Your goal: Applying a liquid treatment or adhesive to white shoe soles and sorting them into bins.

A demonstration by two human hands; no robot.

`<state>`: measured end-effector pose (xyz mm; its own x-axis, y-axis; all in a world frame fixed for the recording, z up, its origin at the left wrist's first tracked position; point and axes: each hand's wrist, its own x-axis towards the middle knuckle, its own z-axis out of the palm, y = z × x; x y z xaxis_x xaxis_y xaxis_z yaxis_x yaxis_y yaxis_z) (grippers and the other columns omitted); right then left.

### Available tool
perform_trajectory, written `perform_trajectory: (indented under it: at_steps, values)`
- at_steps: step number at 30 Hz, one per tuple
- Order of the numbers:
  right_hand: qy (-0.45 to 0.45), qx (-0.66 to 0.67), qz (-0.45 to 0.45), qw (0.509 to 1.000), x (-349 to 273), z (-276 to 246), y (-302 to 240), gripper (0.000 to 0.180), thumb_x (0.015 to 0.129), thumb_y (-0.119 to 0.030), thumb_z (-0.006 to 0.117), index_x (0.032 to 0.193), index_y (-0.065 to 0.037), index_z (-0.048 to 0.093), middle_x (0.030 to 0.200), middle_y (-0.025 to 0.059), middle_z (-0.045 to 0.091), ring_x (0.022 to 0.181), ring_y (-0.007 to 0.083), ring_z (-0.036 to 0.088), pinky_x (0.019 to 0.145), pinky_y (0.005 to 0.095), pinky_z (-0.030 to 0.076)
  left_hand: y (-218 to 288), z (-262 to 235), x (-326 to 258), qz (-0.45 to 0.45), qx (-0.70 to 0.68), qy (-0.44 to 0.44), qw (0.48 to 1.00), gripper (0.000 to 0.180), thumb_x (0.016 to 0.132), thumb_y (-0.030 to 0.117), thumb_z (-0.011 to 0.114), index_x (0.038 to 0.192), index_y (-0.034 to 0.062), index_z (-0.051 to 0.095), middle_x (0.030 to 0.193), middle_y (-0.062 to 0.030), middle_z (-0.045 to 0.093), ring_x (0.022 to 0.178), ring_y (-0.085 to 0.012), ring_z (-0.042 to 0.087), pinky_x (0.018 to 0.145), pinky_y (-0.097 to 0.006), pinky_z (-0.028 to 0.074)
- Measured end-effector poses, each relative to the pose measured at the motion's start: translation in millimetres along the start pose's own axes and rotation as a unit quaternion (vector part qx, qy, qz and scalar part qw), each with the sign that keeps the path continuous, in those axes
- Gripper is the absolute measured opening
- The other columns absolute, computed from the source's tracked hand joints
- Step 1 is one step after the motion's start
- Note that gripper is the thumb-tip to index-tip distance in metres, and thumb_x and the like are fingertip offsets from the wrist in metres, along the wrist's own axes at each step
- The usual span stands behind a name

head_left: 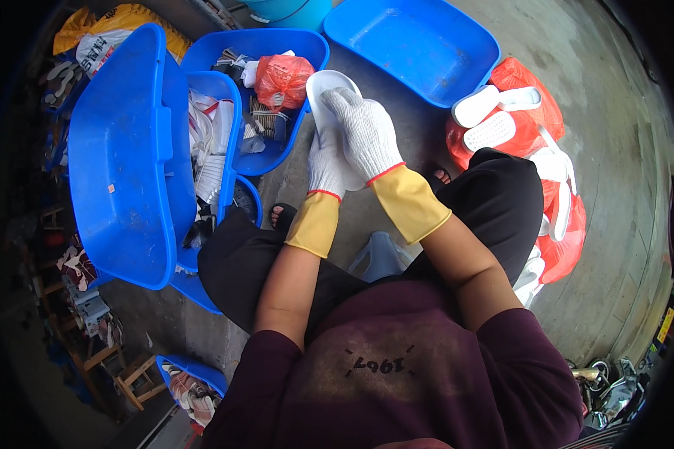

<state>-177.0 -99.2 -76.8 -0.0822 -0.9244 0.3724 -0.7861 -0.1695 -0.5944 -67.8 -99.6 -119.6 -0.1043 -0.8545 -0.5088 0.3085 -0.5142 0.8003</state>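
On a grey concrete floor among blue plastic tubs, gloved left hand and right hand grip a white foam sole, apparently mid-inspection; the next move seemingly calls for turning it.

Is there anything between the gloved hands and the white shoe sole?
Nothing visible. The right hand lies on the white sole and the left hand grips it from below; only the knit gloves separate skin from sole.
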Motion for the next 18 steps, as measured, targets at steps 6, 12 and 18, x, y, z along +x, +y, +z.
perform_trajectory:
  at_steps: [6, 12, 18]
  values:
    - [-0.033, 0.120, 0.070, 0.990, 81, 16, 61, 0.045, 0.086, 0.003, 0.058, 0.129, -0.007, 0.070, 0.129, 0.0191, 0.070, 0.119, 0.0378, 0.067, 0.102, 0.0394, 0.054, -14, -5, 2, -0.020, -0.005, -0.048, 0.999, 0.052, 0.109, 0.039, 0.054, 0.147, 0.0044, 0.053, 0.131, -0.0119, 0.065, 0.114, -0.0241, 0.067, 0.096, -0.038, 0.054]
    - [0.034, 0.051, -0.060, 0.996, 25, 23, 17, 0.037, 0.084, -0.005, 0.063, 0.121, -0.006, 0.069, 0.127, 0.0206, 0.063, 0.120, 0.0430, 0.062, 0.099, 0.0470, 0.055, -14, -14, 11, 0.014, -0.038, 0.008, 0.999, 0.052, 0.109, 0.038, 0.056, 0.148, 0.0038, 0.052, 0.135, -0.0122, 0.064, 0.120, -0.0267, 0.065, 0.100, -0.040, 0.054]
    - [0.024, 0.006, -0.135, 0.990, -68, 1, -32, 0.039, 0.085, -0.002, 0.059, 0.124, 0.001, 0.064, 0.135, 0.0245, 0.053, 0.128, 0.0480, 0.052, 0.105, 0.0515, 0.049, -24, -42, 45, 0.038, -0.239, -0.057, 0.969, 0.053, 0.109, 0.039, 0.047, 0.148, 0.0026, 0.050, 0.140, -0.0176, 0.060, 0.126, -0.0324, 0.062, 0.107, -0.045, 0.051]
